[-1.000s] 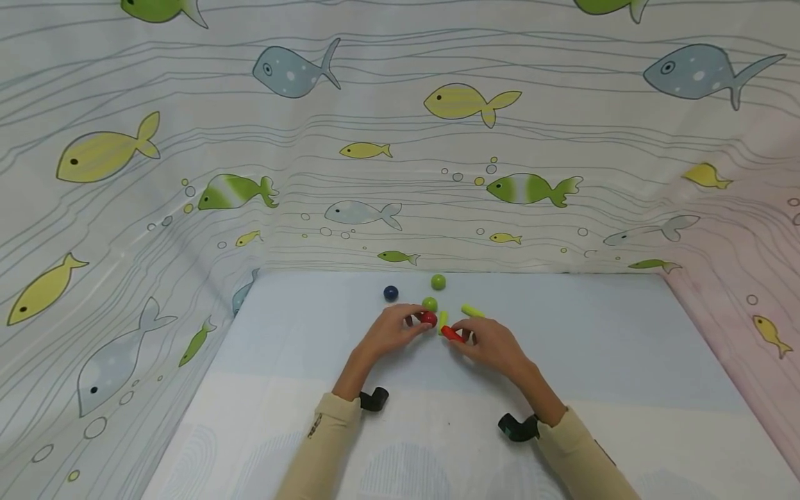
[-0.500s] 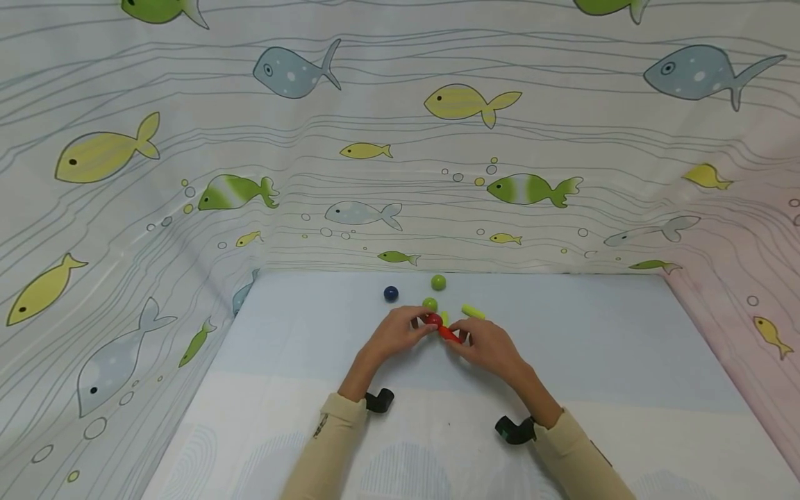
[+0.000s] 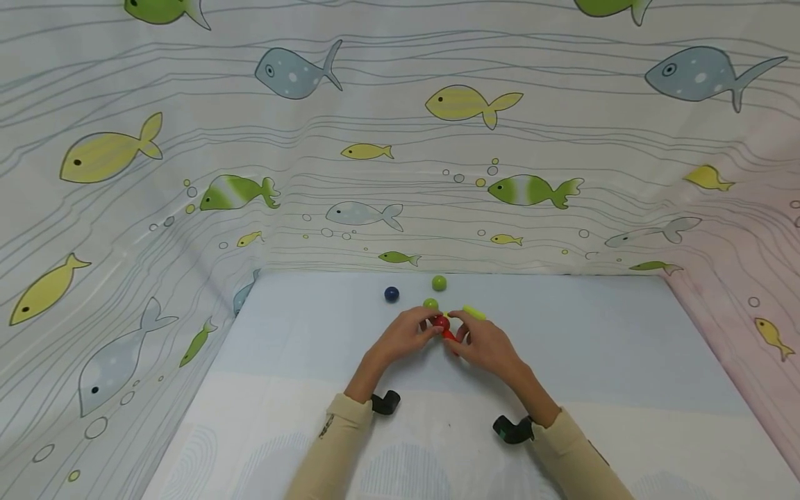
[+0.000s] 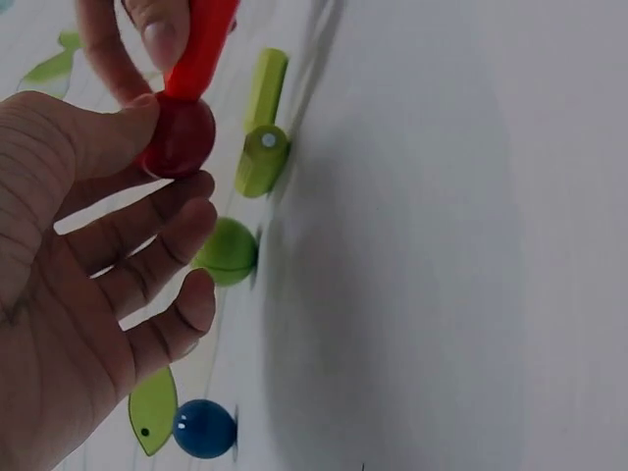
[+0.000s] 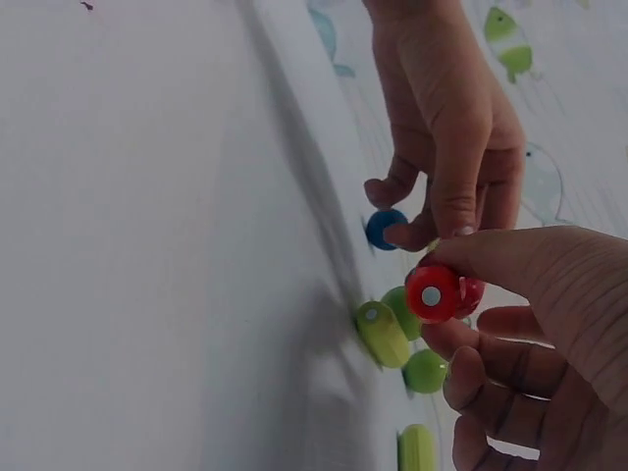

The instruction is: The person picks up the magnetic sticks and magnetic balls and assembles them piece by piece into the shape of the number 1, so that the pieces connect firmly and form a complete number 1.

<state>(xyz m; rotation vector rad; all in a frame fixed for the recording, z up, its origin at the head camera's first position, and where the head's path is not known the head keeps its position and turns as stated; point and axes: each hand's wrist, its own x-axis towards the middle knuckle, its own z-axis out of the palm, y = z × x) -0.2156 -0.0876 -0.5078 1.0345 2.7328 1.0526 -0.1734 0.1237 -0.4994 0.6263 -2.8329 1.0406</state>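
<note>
My left hand (image 3: 407, 333) pinches a dark red ball (image 4: 183, 137) between thumb and fingers, its other fingers loosely bent. Thumb and finger of my right hand (image 3: 490, 344) hold a bright red stick (image 4: 204, 44). One end of the stick meets the top of the ball in the left wrist view. Its other end carries a pale round disc (image 5: 431, 295), which faces the right wrist camera. Just behind the hands lie a green ball (image 3: 430, 304) and two yellow-green sticks, one of them (image 3: 473, 312) beyond the right fingers; the other is mostly hidden from the head camera.
Farther back on the table (image 3: 594, 333) are a second green ball (image 3: 439, 282) and a dark blue ball (image 3: 391, 294). A fish-patterned cloth (image 3: 375, 229) rises behind the table and along both sides. Black cameras (image 3: 512, 429) stick out from the wrists.
My left hand has moved right with the red ball until it meets the red stick. The right hand has turned the stick steeper, and its forefinger has shifted toward the ball.
</note>
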